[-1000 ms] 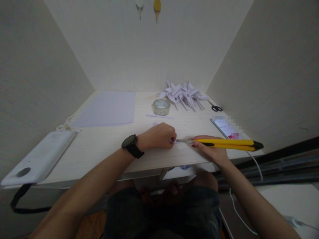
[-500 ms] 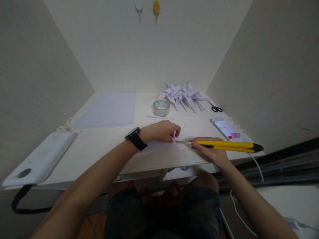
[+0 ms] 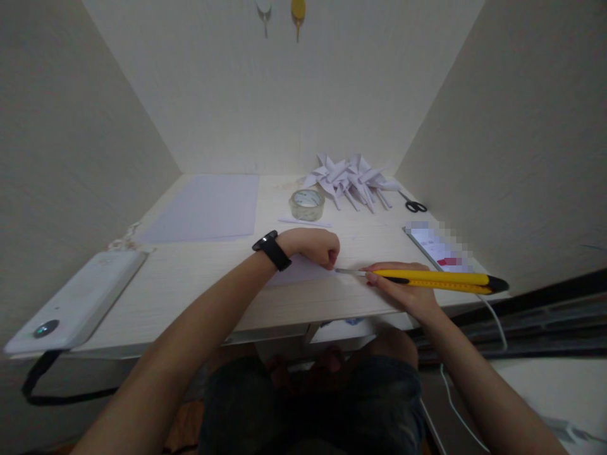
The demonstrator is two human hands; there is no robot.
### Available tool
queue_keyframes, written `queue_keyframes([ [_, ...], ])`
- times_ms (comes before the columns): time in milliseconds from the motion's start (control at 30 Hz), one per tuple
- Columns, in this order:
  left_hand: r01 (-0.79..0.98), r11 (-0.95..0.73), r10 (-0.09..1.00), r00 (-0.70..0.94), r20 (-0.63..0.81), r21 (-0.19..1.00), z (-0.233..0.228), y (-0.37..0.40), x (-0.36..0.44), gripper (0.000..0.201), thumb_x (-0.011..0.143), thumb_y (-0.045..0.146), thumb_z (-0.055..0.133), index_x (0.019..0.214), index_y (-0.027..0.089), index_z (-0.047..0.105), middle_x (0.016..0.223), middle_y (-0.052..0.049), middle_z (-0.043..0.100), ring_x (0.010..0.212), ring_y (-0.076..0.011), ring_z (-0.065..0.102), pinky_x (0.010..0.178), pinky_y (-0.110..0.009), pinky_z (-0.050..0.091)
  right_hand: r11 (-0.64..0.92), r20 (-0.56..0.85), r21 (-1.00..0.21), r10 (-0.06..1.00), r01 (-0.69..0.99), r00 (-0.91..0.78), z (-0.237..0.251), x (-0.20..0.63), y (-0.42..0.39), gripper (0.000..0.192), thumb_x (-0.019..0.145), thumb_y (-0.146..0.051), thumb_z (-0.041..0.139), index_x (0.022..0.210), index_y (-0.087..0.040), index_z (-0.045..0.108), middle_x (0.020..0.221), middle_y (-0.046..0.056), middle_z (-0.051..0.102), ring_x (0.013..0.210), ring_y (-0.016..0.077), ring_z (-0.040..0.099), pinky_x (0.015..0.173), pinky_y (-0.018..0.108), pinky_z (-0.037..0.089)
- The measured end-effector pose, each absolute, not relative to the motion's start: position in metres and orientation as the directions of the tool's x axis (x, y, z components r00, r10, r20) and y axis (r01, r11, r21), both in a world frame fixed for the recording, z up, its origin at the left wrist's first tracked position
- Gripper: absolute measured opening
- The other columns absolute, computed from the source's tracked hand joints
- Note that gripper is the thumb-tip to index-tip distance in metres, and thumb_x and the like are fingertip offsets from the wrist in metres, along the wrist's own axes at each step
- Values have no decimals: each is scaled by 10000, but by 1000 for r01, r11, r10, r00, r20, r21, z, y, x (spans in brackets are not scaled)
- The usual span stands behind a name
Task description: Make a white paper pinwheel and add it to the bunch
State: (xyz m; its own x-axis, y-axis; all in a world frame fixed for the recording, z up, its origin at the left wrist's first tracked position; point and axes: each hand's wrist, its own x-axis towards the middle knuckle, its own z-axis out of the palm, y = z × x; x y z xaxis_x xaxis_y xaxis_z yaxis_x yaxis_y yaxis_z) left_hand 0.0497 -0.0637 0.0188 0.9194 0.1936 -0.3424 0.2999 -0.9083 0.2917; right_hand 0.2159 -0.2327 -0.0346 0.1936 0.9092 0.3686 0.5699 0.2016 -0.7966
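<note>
My left hand (image 3: pixel 317 245), with a black watch on the wrist, is curled closed over a small sheet of white paper (image 3: pixel 296 272) near the front of the table. Its fingertips press at the paper's right end and are partly hidden. In my right hand (image 3: pixel 403 294) lies a yellow utility knife (image 3: pixel 431 278), its metal blade extended to the left. The blade tip is close by the paper's right corner; whether it touches cannot be made out.
Behind my left hand are a rolled paper stick (image 3: pixel 305 222) and a clear tape roll (image 3: pixel 307 205). Several paper pinwheels (image 3: pixel 348 180) and scissors (image 3: pixel 415 206) lie at the back right. A phone (image 3: pixel 434 246) is at the right, paper sheets (image 3: pixel 208 205) and a white device (image 3: pixel 78 300) at the left.
My left hand's fingers have curled in and lowered onto the paper, where a corner was raised before. The left wrist has shifted right. My right hand and the knife are almost unmoved.
</note>
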Motion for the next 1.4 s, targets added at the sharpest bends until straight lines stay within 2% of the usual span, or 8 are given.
queue_keyframes([
  [767, 275, -845, 143, 943, -301, 459, 11, -50, 46, 124, 733, 163, 651, 815, 145, 742, 749, -16, 715, 664, -120, 576, 627, -231, 405, 208, 363, -804, 913, 558, 183, -34, 216, -233, 179, 762, -393, 740, 764, -219, 782, 791, 42, 780, 715, 238, 738, 737, 347, 627],
  [1233, 274, -830, 133, 943, -304, 487, 9, -47, 45, 146, 760, 193, 656, 866, 138, 741, 796, -28, 727, 690, -118, 601, 624, -217, 410, 210, 390, -791, 896, 574, 210, -36, 214, -235, 159, 775, -384, 736, 784, -233, 782, 845, 38, 784, 769, 238, 745, 766, 348, 628],
  [1400, 275, -825, 131, 943, -306, 494, 8, -48, 44, 165, 776, 173, 631, 886, 131, 747, 831, -40, 742, 722, -126, 617, 662, -226, 426, 173, 390, -792, 881, 586, 267, -35, 206, -237, 191, 768, -406, 737, 785, -221, 781, 773, 41, 777, 718, 235, 743, 722, 333, 631],
])
